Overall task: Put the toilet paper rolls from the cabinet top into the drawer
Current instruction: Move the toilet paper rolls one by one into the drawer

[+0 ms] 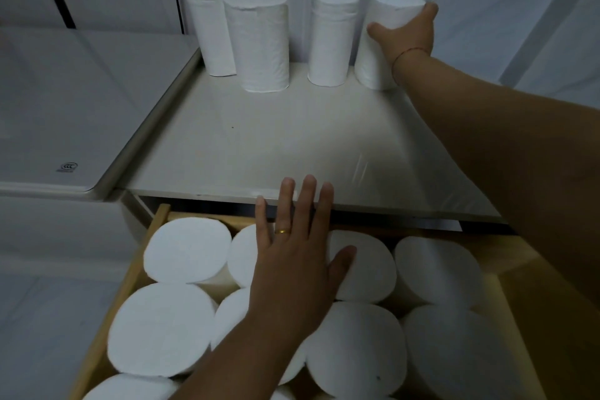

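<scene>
Above the crowded drawer (130, 273), the left hand (298, 256) is spreading flat over packed rolls (188, 250); beyond, on the cabinet top (259, 146), the right hand (410, 31) is gripping the rightmost upright roll (380, 55), which wants lifting straight up, clear of its neighbour (331, 36).

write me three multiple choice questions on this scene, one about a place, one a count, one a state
1. Which roll on the cabinet top does the right hand hold?
A leftmost roll
B second roll
C rightmost roll

2. How many rolls stand on the cabinet top?
A two
B four
C six

3. How is the drawer?
A shut
B open, rolls inside
C open, bare

Answers:
1 C, its grip wraps that roll's side.
2 B, the leftmost roll, second roll, third roll and rightmost roll.
3 B, its wooden wall is exposed, with white drawer rolls packed upright below the open left hand.
</scene>
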`<act>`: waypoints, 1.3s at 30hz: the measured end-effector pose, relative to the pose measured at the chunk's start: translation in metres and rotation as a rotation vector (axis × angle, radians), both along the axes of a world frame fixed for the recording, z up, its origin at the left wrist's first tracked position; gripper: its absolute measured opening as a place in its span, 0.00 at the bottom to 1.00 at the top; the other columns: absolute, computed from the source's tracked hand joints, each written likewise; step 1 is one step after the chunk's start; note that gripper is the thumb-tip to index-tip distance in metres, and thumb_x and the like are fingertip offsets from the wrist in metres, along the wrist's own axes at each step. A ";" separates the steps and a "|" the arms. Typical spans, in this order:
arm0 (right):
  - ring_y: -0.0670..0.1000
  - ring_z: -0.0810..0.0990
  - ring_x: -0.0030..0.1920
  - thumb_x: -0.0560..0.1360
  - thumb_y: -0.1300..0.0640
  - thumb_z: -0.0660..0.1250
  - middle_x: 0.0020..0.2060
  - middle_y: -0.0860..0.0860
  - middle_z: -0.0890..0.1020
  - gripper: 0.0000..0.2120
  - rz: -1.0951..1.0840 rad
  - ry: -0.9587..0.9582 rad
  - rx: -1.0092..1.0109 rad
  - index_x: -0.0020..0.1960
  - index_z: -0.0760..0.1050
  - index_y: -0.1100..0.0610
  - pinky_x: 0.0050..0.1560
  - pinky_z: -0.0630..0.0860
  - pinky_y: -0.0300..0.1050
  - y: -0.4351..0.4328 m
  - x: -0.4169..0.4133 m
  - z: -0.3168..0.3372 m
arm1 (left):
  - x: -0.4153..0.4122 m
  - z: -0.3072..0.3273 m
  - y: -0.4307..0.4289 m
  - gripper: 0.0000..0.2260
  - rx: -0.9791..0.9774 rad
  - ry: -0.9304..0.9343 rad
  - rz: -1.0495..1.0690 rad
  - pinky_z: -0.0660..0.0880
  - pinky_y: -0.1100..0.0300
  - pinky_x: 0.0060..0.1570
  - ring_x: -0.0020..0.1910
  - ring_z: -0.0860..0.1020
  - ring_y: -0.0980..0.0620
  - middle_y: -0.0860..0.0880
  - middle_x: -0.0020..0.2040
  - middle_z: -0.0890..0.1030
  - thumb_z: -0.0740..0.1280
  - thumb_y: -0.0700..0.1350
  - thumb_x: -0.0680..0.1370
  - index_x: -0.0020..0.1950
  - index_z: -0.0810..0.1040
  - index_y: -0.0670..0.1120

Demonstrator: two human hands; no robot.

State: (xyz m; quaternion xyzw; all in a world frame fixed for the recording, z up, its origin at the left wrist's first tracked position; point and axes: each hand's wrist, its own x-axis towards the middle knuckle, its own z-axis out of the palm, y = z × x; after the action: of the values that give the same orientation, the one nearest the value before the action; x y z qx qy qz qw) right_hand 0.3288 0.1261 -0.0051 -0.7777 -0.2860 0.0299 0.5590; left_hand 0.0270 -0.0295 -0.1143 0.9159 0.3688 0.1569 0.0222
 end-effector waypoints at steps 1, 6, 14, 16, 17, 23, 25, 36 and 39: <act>0.52 0.72 0.62 0.64 0.47 0.74 0.63 0.53 0.71 0.39 -0.001 -0.004 -0.003 0.67 0.57 0.57 0.58 0.69 0.40 -0.001 -0.001 0.000 | 0.000 0.000 0.000 0.32 0.000 0.002 0.000 0.47 0.40 0.72 0.77 0.51 0.42 0.45 0.77 0.57 0.47 0.63 0.78 0.78 0.54 0.48; 0.49 0.70 0.53 0.64 0.49 0.72 0.61 0.53 0.72 0.37 0.058 -0.045 -0.012 0.66 0.58 0.58 0.52 0.68 0.38 -0.023 -0.013 -0.002 | 0.000 -0.001 0.000 0.32 0.007 0.000 -0.008 0.46 0.40 0.72 0.77 0.51 0.43 0.45 0.77 0.57 0.48 0.62 0.78 0.78 0.54 0.48; 0.49 0.73 0.54 0.64 0.52 0.74 0.54 0.49 0.72 0.33 0.230 -0.072 0.017 0.63 0.62 0.58 0.53 0.73 0.41 -0.118 -0.058 -0.004 | -0.001 -0.002 0.001 0.33 0.004 0.021 0.004 0.33 0.45 0.72 0.77 0.39 0.46 0.48 0.79 0.46 0.41 0.65 0.77 0.78 0.42 0.51; 0.49 0.73 0.54 0.64 0.52 0.75 0.54 0.48 0.72 0.33 0.268 -0.080 0.011 0.63 0.62 0.57 0.52 0.72 0.40 -0.146 -0.068 -0.005 | 0.000 -0.003 0.002 0.33 0.008 0.025 0.009 0.33 0.44 0.72 0.77 0.38 0.46 0.48 0.79 0.44 0.41 0.66 0.77 0.78 0.40 0.51; 0.49 0.73 0.55 0.64 0.52 0.75 0.55 0.48 0.72 0.33 0.291 -0.081 0.009 0.63 0.62 0.56 0.51 0.72 0.40 -0.160 -0.073 -0.005 | 0.000 -0.003 0.002 0.33 0.008 0.028 0.011 0.33 0.44 0.72 0.76 0.37 0.46 0.48 0.79 0.43 0.41 0.66 0.77 0.78 0.39 0.51; 0.46 0.71 0.58 0.64 0.55 0.76 0.58 0.45 0.71 0.35 0.432 -0.075 -0.026 0.66 0.62 0.51 0.52 0.72 0.35 -0.239 -0.094 0.001 | 0.001 -0.002 -0.003 0.34 0.020 0.060 -0.005 0.33 0.45 0.71 0.76 0.35 0.47 0.48 0.79 0.39 0.38 0.66 0.75 0.77 0.36 0.51; 0.45 0.72 0.59 0.63 0.54 0.77 0.59 0.43 0.71 0.37 0.516 -0.054 -0.036 0.66 0.62 0.46 0.54 0.75 0.40 -0.267 -0.099 0.004 | 0.001 -0.002 -0.010 0.34 0.013 0.057 -0.055 0.31 0.48 0.71 0.75 0.33 0.48 0.48 0.78 0.38 0.38 0.66 0.75 0.77 0.36 0.51; 0.39 0.74 0.53 0.56 0.53 0.77 0.50 0.33 0.73 0.36 0.546 0.040 -0.183 0.57 0.65 0.34 0.40 0.80 0.37 -0.415 -0.083 -0.005 | 0.014 -0.007 -0.053 0.33 -0.026 0.150 -0.506 0.38 0.48 0.74 0.77 0.39 0.53 0.52 0.79 0.46 0.37 0.66 0.76 0.78 0.48 0.52; 0.43 0.73 0.54 0.59 0.60 0.78 0.52 0.37 0.73 0.35 0.501 0.081 -0.219 0.57 0.65 0.37 0.39 0.80 0.37 -0.432 -0.075 -0.020 | 0.014 -0.008 -0.052 0.34 -0.031 0.180 -0.519 0.37 0.51 0.74 0.77 0.40 0.54 0.53 0.79 0.46 0.34 0.67 0.75 0.78 0.47 0.53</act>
State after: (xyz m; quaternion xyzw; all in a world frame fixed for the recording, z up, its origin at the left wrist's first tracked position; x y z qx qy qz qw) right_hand 0.2535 -0.3062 -0.0247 -0.7367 -0.4420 0.2289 0.4576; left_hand 0.0406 -0.0814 -0.1219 0.9896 0.1246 0.0584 0.0429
